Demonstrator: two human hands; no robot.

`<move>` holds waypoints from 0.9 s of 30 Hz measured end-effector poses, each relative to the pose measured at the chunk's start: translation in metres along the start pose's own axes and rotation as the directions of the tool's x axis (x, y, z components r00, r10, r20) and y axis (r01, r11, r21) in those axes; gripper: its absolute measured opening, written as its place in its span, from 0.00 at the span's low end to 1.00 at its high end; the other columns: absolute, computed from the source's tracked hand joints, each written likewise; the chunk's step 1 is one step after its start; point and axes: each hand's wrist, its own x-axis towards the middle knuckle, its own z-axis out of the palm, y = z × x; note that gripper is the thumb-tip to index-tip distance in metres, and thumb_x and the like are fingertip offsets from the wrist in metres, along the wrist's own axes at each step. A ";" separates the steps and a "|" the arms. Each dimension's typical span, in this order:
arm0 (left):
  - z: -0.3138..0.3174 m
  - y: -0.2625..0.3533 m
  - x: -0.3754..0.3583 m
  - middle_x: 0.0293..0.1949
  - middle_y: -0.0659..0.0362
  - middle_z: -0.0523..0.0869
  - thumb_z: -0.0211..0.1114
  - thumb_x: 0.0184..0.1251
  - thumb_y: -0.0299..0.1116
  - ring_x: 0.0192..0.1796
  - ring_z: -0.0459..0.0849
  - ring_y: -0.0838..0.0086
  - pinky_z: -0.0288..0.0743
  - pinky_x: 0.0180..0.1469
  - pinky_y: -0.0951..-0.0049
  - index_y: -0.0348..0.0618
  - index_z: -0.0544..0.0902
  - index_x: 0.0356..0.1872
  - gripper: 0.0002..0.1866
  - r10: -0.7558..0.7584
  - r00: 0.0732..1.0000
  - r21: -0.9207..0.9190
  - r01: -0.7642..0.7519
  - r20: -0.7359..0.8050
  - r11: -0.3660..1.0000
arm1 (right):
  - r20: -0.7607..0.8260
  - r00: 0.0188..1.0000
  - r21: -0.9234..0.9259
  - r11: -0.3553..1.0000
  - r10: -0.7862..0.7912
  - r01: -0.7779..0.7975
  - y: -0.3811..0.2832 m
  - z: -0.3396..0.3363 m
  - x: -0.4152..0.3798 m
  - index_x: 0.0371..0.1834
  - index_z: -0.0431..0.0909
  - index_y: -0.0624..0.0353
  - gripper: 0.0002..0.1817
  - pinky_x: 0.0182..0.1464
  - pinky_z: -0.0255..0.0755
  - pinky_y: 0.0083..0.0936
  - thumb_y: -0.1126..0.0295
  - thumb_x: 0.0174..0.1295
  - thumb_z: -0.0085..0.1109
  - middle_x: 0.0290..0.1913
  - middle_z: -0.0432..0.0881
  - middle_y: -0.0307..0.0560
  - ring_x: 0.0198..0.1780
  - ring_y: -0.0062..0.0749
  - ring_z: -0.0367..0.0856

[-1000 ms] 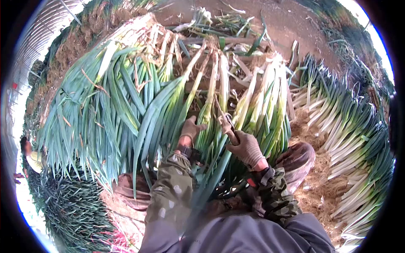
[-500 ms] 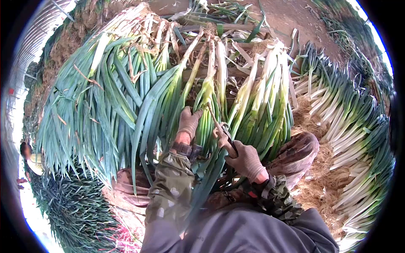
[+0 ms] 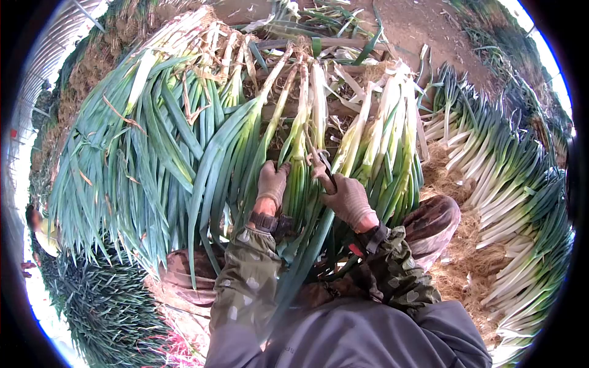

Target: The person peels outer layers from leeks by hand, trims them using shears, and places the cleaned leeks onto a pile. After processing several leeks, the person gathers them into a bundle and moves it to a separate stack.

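A thick layer of green onions point(image 3: 138, 159) lies with roots away from me and long green leaves toward me. My left hand point(image 3: 272, 185), in a knitted glove, lies at the left side of a middle bunch point(image 3: 297, 147), its thumb and fingers curled on the leaves. In my gloved right hand point(image 3: 350, 201), fingers wrapped round, is a dark-handled tool point(image 3: 325, 164) like a small sickle or knife. Its tip rests close to the bunch, partly hidden by a brown strip of leaf.
Trimmed onions with white stems point(image 3: 503, 202) form a long row at the right, beside straw-like roots point(image 3: 460, 257). Dark green leaves point(image 3: 104, 300) fill the lower left. Another person point(image 3: 46, 233) shows at the left edge. My knees flank the work.
My right hand and the tool have moved up, away from my body, to the middle bunch. My left hand has shifted only slightly, staying at the leaves.
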 end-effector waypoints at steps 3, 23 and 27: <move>-0.001 0.004 -0.001 0.37 0.54 0.86 0.68 0.71 0.38 0.38 0.78 0.73 0.75 0.45 0.67 0.30 0.82 0.46 0.17 0.011 1.000 0.095 -0.011 -0.001 0.995 | 0.029 0.999 -0.029 0.999 0.040 -0.039 -0.004 -0.002 0.023 0.32 0.79 0.63 0.19 0.47 0.77 0.50 0.56 0.52 0.68 0.33 0.84 0.65 0.42 0.64 0.84; 0.001 0.001 -0.008 0.37 0.60 0.85 0.63 0.75 0.43 0.40 0.77 0.76 0.73 0.47 0.71 0.33 0.83 0.45 0.18 -0.021 1.000 -0.115 0.021 0.004 0.993 | -0.089 0.996 -0.040 0.999 0.030 -0.034 -0.011 -0.013 0.182 0.38 0.86 0.65 0.26 0.49 0.76 0.48 0.48 0.65 0.58 0.38 0.85 0.68 0.46 0.64 0.84; 0.001 -0.026 0.004 0.39 0.61 0.85 0.64 0.76 0.43 0.41 0.77 0.77 0.72 0.48 0.72 0.36 0.84 0.47 0.18 -0.062 0.997 -0.172 0.069 0.047 0.983 | -0.110 0.991 -0.045 0.995 0.078 -0.084 -0.006 -0.009 0.217 0.37 0.86 0.67 0.28 0.51 0.77 0.45 0.48 0.54 0.65 0.39 0.86 0.67 0.46 0.61 0.86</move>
